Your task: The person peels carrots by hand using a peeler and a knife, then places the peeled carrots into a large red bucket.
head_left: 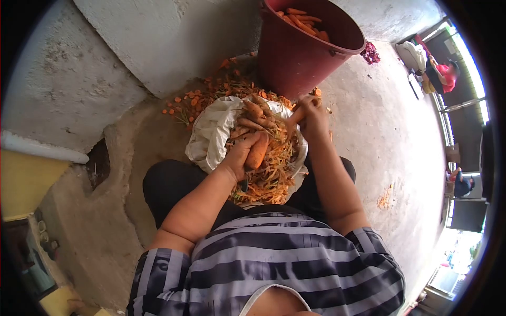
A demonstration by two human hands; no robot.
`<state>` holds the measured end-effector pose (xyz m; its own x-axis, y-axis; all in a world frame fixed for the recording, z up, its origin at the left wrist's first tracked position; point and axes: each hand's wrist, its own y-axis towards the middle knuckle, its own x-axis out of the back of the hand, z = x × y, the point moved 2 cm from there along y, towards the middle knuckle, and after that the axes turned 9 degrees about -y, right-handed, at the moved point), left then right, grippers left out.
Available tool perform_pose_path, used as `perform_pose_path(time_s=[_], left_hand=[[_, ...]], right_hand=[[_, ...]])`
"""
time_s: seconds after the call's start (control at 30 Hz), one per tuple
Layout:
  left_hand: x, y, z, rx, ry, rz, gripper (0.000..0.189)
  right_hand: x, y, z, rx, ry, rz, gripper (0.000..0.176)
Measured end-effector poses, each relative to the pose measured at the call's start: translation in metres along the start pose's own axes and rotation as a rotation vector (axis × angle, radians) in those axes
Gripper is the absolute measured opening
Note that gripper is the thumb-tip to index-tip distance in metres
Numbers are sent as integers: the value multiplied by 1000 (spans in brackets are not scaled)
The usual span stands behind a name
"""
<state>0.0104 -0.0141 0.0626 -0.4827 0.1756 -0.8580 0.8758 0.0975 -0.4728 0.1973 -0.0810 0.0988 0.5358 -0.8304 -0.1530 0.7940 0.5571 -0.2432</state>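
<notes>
My left hand (242, 155) is closed around a thick orange carrot (258, 151) over a white sack (208, 138) with its top rolled open. My right hand (313, 117) is closed on a blurred, dull orange carrot (294, 119) at the sack's right rim. Several unpeeled carrots (254, 109) lie at the sack's far side, just beyond my left hand. Long peelings (271, 184) fill the near part of the sack. A small dark object (243, 185) shows just below my left hand, mostly hidden.
A tall dark red bucket (300, 66) with peeled carrots (304, 22) stands beyond the sack by the wall. Carrot slices and scraps (195, 100) cover the floor around its base. Two other people (448, 76) are far off to the right.
</notes>
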Motion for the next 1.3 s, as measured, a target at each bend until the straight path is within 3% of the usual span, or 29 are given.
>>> perform_pose_path(time_s=[0.03, 0.07, 0.1, 0.13, 0.2, 0.23, 0.27, 0.33, 0.43, 0.53, 0.63, 0.67, 0.73, 0.83, 0.9, 0.93, 1.0, 1.07, 1.1, 1.2, 1.3], left_hand=[[20, 10, 1, 27, -24, 49, 32], [30, 15, 1, 55, -45, 96, 31], [0, 1, 2, 28, -117, -41, 31], [6, 6, 3, 47, -47, -7, 32], [23, 18, 10, 90, 91, 61, 35], [11, 7, 10, 57, 111, -23, 35], [2, 0, 10, 50, 146, -53, 35], [-9, -6, 7, 34, 217, -112, 34], [5, 3, 6, 44, 64, -35, 35], [15, 10, 6, 47, -150, 26, 36], [-8, -6, 5, 0, 113, 17, 37], [-5, -5, 6, 9, 127, -20, 37], [2, -3, 9, 22, 154, -95, 37], [-5, -6, 4, -29, 159, -91, 37], [20, 6, 4, 38, 90, 43, 38], [21, 6, 2, 71, 58, 109, 38], [7, 0, 3, -12, 159, 33, 38], [2, -4, 5, -21, 211, -46, 38], [4, -2, 6, 5, 213, -86, 38], [1, -3, 7, 24, 190, -117, 37], [-7, -7, 4, -31, 216, -96, 36]], right_hand=[[-21, -30, 5, -20, 97, 107, 22], [-20, -31, -15, 33, 5, 323, 22], [-25, -34, -17, 34, -58, 339, 21], [-29, -37, -18, 34, -123, 355, 20], [-25, -13, -14, -42, 75, 122, 18], [-8, 12, -16, -74, -47, 77, 17], [4, 29, -19, 31, -244, -38, 19], [17, 37, -19, -26, -49, -132, 20], [-11, -9, -5, -57, 94, 15, 19], [-41, -55, -15, -56, 65, 337, 19], [-29, -19, -25, -131, 53, 259, 19], [-23, -8, -17, -164, 6, 69, 17], [-2, 27, -19, -21, -186, -43, 23], [-10, 3, -4, -31, 33, 20, 18], [-28, -36, -5, -57, 93, 229, 17], [-33, -47, -15, -102, 20, 338, 15], [-44, -57, -14, -94, -30, 393, 16], [-23, -13, -42, -192, 52, 245, 18], [-23, -11, -23, -201, 34, 136, 20], [10, 35, -35, -3, -128, -72, 17], [-14, -9, -9, -43, 60, 45, 16]])
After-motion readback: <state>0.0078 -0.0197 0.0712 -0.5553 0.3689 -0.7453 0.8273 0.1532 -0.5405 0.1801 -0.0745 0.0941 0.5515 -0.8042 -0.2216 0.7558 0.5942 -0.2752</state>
